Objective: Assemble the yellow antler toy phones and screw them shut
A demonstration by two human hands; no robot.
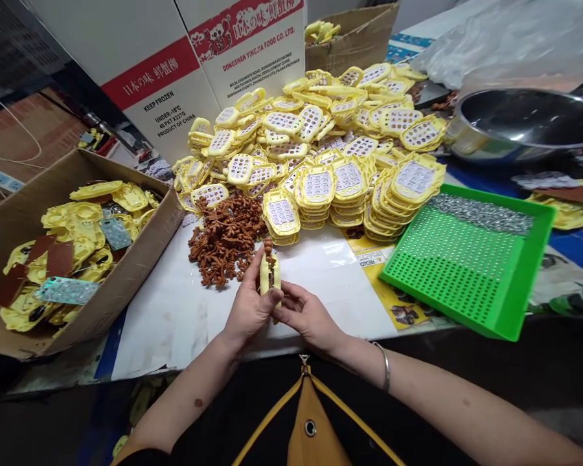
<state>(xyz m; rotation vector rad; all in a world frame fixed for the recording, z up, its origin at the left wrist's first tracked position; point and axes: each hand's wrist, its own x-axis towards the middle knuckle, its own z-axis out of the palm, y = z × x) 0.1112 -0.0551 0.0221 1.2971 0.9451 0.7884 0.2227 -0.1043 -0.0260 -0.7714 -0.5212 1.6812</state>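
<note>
My left hand (249, 304) and my right hand (305, 315) meet over the white sheet near the table's front edge. Together they pinch one yellow plastic shell (271, 275), held upright and edge-on. A small brown piece (268, 249) sits at its top, by my left thumb. A heap of brown rubber pieces (226, 236) lies just behind my left hand. Behind that spreads a big pile of yellow shells with white keypads (320, 139), some in neat stacks.
A cardboard box (131, 265) at the left holds yellow shells and brown boards. A green perforated tray (471, 265) with small metal parts lies at the right. A steel bowl (525, 126) stands back right. White cartons (184, 71) stand behind.
</note>
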